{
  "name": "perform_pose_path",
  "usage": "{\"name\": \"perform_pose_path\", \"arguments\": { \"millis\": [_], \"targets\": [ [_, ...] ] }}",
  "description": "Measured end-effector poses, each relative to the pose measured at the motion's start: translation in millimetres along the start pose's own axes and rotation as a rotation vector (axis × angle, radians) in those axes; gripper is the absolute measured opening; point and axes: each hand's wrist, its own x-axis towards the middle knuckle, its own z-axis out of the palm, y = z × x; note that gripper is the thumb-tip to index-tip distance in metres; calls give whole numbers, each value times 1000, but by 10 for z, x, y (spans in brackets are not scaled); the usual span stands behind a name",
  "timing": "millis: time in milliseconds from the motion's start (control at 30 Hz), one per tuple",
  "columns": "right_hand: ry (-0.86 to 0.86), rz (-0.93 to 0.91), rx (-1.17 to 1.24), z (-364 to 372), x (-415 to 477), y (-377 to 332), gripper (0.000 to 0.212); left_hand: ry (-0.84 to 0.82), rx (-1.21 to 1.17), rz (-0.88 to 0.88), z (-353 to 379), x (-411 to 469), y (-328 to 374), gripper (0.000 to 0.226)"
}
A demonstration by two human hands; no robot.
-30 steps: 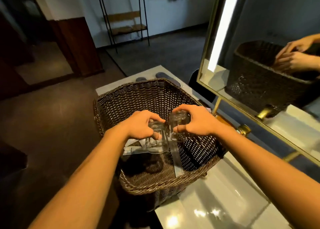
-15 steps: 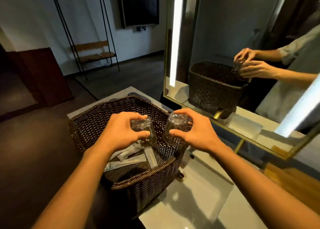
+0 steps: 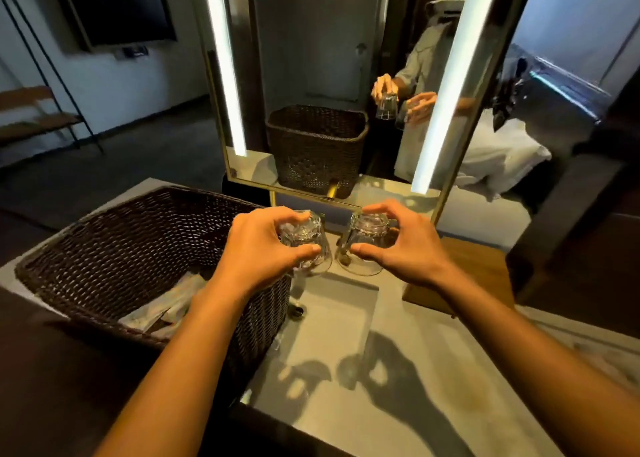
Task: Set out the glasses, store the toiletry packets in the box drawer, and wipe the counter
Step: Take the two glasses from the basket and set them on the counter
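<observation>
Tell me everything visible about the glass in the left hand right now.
The glass is clear, with a faceted, patterned wall that catches the light. It is held upside down: thick base up, wider open rim down and tilted a little. The left hand grips it from above, fingers over the base and thumb on the side. It hangs off the counter, above the sink basin, just past the wicker basket's right edge, apart from the other glass.

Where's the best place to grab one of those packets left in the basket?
Take a toiletry packet by its raised free end, from straight above. The packets lie flat and low, and the basket walls block any sideways reach.
</observation>
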Motion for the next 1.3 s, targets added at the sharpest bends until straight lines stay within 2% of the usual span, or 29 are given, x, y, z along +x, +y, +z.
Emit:
{"name": "perform_pose_path", "arguments": {
  "millis": [267, 467, 933, 1167, 1300],
  "targets": [
    [111, 175, -154, -792, -793, 349, 59, -86, -95, 112, 690, -144, 420, 53],
    [185, 315, -166, -1405, -1197, 770, 66, -159, -138, 186, 1207, -88, 831, 52],
    [294, 493, -208, -2653, -1725, 2406, 66, -302, -193, 278, 3107, 221, 2030, 59],
    [289, 608, -218, -2980, -1946, 3229, 83, -413, -223, 245, 4131, 268, 2445, 74],
    [283, 679, -201, -3056, -2076, 3663, 85, -491, -231, 224, 4671, 211, 2592, 79]
  ]
}}
